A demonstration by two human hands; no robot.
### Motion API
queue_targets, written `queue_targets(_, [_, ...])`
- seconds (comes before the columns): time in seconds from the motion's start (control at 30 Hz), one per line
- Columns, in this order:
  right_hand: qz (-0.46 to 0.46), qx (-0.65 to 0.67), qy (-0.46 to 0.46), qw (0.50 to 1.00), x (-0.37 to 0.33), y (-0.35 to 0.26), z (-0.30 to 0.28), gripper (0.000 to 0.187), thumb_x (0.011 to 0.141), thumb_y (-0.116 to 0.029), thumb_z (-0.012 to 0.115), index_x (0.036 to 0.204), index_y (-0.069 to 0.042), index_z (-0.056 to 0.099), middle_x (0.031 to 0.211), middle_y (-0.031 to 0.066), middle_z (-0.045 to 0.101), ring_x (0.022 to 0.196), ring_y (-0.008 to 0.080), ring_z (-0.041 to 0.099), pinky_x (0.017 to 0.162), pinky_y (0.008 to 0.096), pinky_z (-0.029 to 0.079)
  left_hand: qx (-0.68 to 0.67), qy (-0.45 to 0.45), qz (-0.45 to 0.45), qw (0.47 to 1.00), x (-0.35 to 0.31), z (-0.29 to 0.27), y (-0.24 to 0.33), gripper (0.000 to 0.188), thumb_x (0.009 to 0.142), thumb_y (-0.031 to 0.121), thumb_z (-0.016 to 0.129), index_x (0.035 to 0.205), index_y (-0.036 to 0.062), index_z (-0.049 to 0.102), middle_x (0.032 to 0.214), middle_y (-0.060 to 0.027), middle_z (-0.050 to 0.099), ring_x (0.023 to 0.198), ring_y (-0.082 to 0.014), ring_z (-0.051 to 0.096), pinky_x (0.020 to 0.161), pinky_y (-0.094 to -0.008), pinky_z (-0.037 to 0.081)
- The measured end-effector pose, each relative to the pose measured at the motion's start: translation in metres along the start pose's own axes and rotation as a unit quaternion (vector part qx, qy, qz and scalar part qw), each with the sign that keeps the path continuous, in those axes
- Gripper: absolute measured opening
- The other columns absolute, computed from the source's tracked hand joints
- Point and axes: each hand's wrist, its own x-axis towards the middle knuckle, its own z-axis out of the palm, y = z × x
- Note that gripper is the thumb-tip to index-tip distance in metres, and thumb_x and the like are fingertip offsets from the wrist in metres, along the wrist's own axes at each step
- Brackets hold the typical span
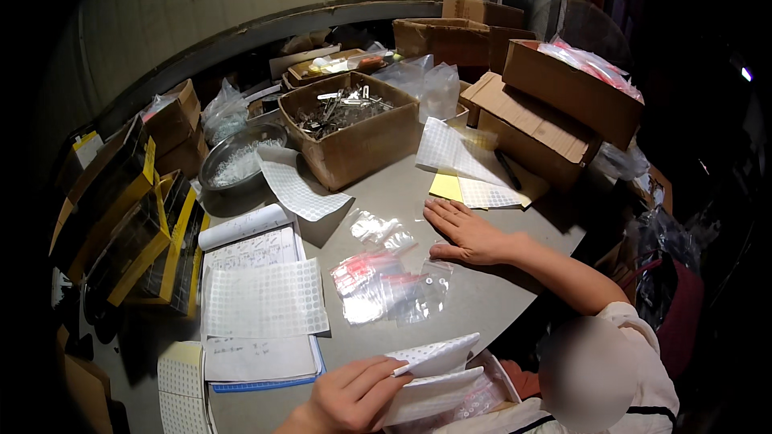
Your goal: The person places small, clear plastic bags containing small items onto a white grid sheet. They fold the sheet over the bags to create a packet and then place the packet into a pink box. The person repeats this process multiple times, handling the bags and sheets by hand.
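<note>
My left hand (pixel 354 394) comes in from the lower edge. Its fingers are closed on a folded white sticker sheet (pixel 438 356) patterned with small round dots. Just below it, a white open container (pixel 500 378) holds clear plastic bags with pink marks (pixel 480 402). My right hand does not show. Ahead on the grey table lies a pile of small clear zip bags (pixel 370 285), some with red strips. Beside the pile, another person's hand (pixel 466 233) rests flat on the tabletop; that arm reaches in from a white sleeve (pixel 635 317) at the right.
On the left are an open notebook (pixel 261 358) under a sticker sheet (pixel 265 297), and black-and-yellow boxes (pixel 165 249). Farther back stand a metal bowl of small white pieces (pixel 241 158) and a carton of metal parts (pixel 354 149). More cartons (pixel 531 141) and a black pen (pixel 508 169) are at right.
</note>
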Motion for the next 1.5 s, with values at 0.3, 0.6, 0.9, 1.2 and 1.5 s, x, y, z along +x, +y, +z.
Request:
queue_targets(0.3, [-0.015, 0.0, 0.006, 1.0, -0.05, -0.009, -0.009, 0.084, 0.107, -0.06, 0.039, 0.163, 0.002, 0.027, 0.171, 0.0231, 0.025, 0.159, 0.0394, 0.022, 0.131, 0.0524, 0.014, -0.011, -0.017, 0.03, 0.999, -0.004, 0.004, -0.001, 0.024, 0.07, -0.002, 0.073, 0.092, 0.0047, 0.075, 0.1, -0.0104, 0.078, 0.087, -0.0258, 0.077, 0.07, -0.033, 0.063])
queue_targets(0.6, [0.074, 0.098, 0.041, 0.992, -0.076, -0.04, -0.009, 0.069, 0.109, -0.045, 0.047, 0.161, -0.002, 0.034, 0.166, 0.0235, 0.037, 0.155, 0.0395, 0.033, 0.128, 0.0584, 0.017, -0.03, -0.021, 0.001, 0.999, -0.005, 0.0, -0.001, 0.029, 0.069, -0.003, 0.071, 0.098, 0.0028, 0.075, 0.095, -0.0123, 0.074, 0.085, -0.028, 0.075, 0.073, -0.0347, 0.062])
queue_targets(0.9, [0.094, 0.093, 0.091, 0.987, -0.06, -0.063, -0.006, 0.061, 0.095, -0.042, 0.064, 0.145, -0.008, 0.054, 0.141, 0.0196, 0.05, 0.147, 0.0394, 0.036, 0.126, 0.0541, 0.021, -0.053, -0.019, -0.011, 0.998, -0.001, -0.001, -0.004, 0.034, 0.062, -0.006, 0.068, 0.095, 0.0011, 0.073, 0.093, -0.0156, 0.073, 0.083, -0.0339, 0.073, 0.072, -0.0386, 0.061])
queue_targets(1.2, [0.217, 0.584, 0.21, 0.754, -0.08, -0.015, -0.032, 0.047, 0.105, -0.031, 0.062, 0.138, 0.002, 0.066, 0.132, 0.0073, 0.069, 0.121, 0.0163, 0.064, 0.109, 0.0318, 0.049, -0.046, -0.02, -0.027, 0.998, -0.002, 0.0, -0.004, 0.034, 0.063, -0.004, 0.069, 0.096, 0.003, 0.075, 0.094, -0.0136, 0.073, 0.084, -0.0322, 0.074, 0.073, -0.0381, 0.061])
queue_targets(1.5, [0.09, -0.055, 0.04, 0.994, -0.083, -0.067, -0.011, 0.076, 0.104, -0.061, 0.049, 0.163, -0.013, 0.039, 0.171, 0.0185, 0.029, 0.157, 0.0422, 0.024, 0.129, 0.0567, 0.013, -0.092, 0.057, -0.18, 0.978, -0.007, -0.018, -0.017, 0.023, 0.075, -0.009, 0.065, 0.096, -0.0022, 0.073, 0.085, -0.0178, 0.069, 0.074, -0.0321, 0.066, 0.069, -0.0364, 0.052])
